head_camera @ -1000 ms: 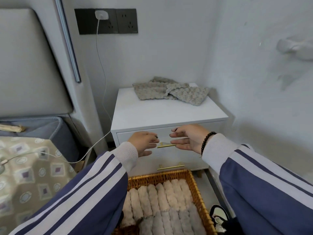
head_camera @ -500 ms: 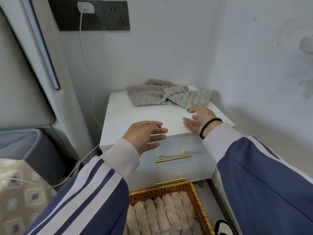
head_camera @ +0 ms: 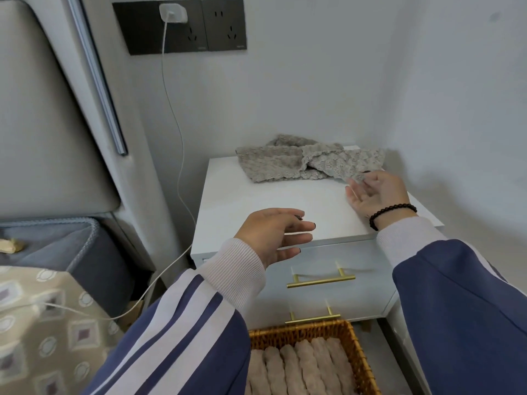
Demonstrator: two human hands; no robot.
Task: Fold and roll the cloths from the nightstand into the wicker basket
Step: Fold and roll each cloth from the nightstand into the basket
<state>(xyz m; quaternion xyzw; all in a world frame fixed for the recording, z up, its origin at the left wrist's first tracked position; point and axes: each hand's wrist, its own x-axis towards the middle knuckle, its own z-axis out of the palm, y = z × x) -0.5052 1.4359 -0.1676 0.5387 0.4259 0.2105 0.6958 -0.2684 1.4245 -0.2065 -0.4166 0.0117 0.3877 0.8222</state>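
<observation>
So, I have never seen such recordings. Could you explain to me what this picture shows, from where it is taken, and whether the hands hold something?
There is no machine here. A person wears a camera on the head, and it looks forward and down, so you see that person's own two arms in striped sleeves.

In front stands a white nightstand in a corner. At its back lie crumpled grey cloths. On the floor below is a wicker basket with rolled cloths already lying in a row.

The left hand hovers open over the front edge and holds nothing. The right hand, with a bead bracelet on its wrist, reaches the near edge of the grey cloths; its fingers look relaxed, and I cannot see a firm grip.
</observation>
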